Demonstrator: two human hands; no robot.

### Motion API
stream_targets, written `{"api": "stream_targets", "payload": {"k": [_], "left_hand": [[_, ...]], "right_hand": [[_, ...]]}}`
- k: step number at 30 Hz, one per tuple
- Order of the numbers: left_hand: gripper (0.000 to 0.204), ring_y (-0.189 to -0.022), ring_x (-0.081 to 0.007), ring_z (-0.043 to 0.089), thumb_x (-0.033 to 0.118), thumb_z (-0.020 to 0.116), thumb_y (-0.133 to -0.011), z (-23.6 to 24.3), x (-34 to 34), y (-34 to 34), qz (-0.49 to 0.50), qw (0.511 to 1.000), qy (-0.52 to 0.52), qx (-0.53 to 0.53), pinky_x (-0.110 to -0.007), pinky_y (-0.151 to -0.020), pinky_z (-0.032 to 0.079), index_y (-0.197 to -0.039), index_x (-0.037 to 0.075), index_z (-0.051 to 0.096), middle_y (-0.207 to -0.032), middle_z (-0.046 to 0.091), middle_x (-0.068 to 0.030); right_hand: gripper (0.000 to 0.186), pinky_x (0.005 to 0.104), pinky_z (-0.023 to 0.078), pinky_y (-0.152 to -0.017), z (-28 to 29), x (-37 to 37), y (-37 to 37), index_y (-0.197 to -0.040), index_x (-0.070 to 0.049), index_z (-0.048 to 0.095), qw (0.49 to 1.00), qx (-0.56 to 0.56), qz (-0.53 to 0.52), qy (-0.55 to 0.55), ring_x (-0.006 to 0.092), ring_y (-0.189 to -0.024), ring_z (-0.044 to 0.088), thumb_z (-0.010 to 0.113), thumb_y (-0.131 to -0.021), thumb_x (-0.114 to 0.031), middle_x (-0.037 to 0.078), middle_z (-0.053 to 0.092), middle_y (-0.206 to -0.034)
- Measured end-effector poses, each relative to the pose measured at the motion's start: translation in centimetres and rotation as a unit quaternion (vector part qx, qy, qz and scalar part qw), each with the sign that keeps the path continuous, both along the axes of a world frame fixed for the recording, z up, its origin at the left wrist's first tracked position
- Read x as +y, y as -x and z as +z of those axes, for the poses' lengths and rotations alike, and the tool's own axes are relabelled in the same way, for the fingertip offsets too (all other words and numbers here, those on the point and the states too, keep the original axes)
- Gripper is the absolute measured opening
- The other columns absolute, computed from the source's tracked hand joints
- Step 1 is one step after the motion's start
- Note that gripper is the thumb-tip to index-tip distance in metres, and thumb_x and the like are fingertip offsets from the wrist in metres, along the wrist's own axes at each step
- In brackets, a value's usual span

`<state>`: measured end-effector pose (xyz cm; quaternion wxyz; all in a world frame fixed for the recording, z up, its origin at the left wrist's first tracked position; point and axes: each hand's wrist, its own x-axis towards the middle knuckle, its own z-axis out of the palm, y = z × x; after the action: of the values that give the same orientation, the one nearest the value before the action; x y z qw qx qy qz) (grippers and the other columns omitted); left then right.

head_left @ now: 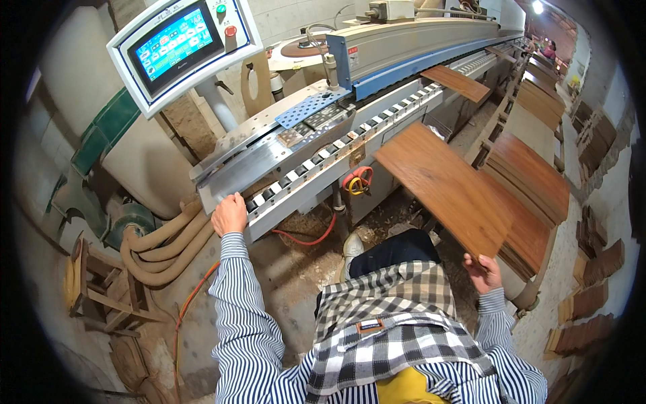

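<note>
My right hand (483, 273) grips the near corner of a brown wooden board (449, 188), thumb and fingers at its edge. The board slants away from me, its far end close to the side of a long edge-processing machine (417, 40). At the machine's near left end, my left hand (229, 214) has its fingers curled over the end of the metal infeed table (259, 165). Beside that hand runs a row of black and white rollers (316, 159). Farther along, another wooden board (456, 82) sticks out from under the blue-edged beam.
A control panel (182, 48) with a lit screen stands at upper left. Red- and yellow-handled scissors (357, 180) hang on the machine's side. Stacks of boards (528, 175) line the right. Thick hoses (161, 259) and an orange cable (185, 306) lie at left.
</note>
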<state>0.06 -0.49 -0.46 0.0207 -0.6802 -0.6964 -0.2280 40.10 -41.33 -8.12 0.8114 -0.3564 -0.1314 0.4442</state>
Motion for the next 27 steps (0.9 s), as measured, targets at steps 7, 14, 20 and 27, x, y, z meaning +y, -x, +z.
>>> {"api": "stream_targets", "payload": {"k": [7, 14, 20, 27], "left_hand": [[0.038, -0.076, -0.0354, 0.061, 0.035, 0.044, -0.086, -0.1, 0.2, 0.3, 0.001, 1.0, -0.004, 0.003, -0.045, -0.071, 0.047, -0.079, 0.007, 0.067, -0.081, 0.064, -0.0182], [0.039, -0.074, -0.0361, 0.061, 0.035, 0.043, -0.086, -0.5, 0.5, 0.6, -0.01, 1.0, -0.021, 0.003, -0.045, -0.07, 0.047, -0.077, 0.006, 0.067, -0.079, 0.063, -0.0188], [0.038, -0.074, -0.0364, 0.061, 0.034, 0.043, -0.086, -0.2, 0.4, 0.4, -0.011, 1.0, -0.004, 0.001, -0.045, -0.07, 0.047, -0.076, 0.006, 0.066, -0.078, 0.063, -0.0201], [0.038, -0.074, -0.0365, 0.061, 0.034, 0.044, -0.086, -0.4, 0.5, 0.5, -0.01, 1.0, -0.011, -0.004, -0.045, -0.072, 0.047, -0.076, 0.006, 0.066, -0.077, 0.063, -0.0203]], "right_hand": [[0.041, 0.0313, 0.051, -0.078, 3.2, 12.3, 5.5, -0.115, 0.004, 0.047, 0.985, -0.033, 0.169, 0.033, 0.02, -0.084, 0.063, 0.06, -0.079, -0.01, 0.017, 0.062, -0.1], [0.044, 0.031, 0.048, -0.081, 5.0, 20.1, 13.1, -0.124, 0.0, 0.042, 0.917, -0.037, 0.397, -0.019, 0.0187, -0.094, 0.059, 0.056, -0.086, -0.015, 0.015, 0.053, -0.12], [0.046, 0.0288, 0.045, -0.084, 4.6, 24.0, 16.1, -0.123, -0.001, 0.046, 0.858, -0.106, 0.502, -0.016, 0.0146, -0.096, 0.057, 0.059, -0.084, -0.022, 0.01, 0.057, -0.115], [0.032, 0.029, 0.047, -0.079, 3.0, 24.4, 16.0, -0.112, 0.0, 0.054, 0.875, -0.195, 0.441, -0.045, 0.0166, -0.09, 0.059, 0.057, -0.086, -0.018, 0.012, 0.061, -0.103]]}}
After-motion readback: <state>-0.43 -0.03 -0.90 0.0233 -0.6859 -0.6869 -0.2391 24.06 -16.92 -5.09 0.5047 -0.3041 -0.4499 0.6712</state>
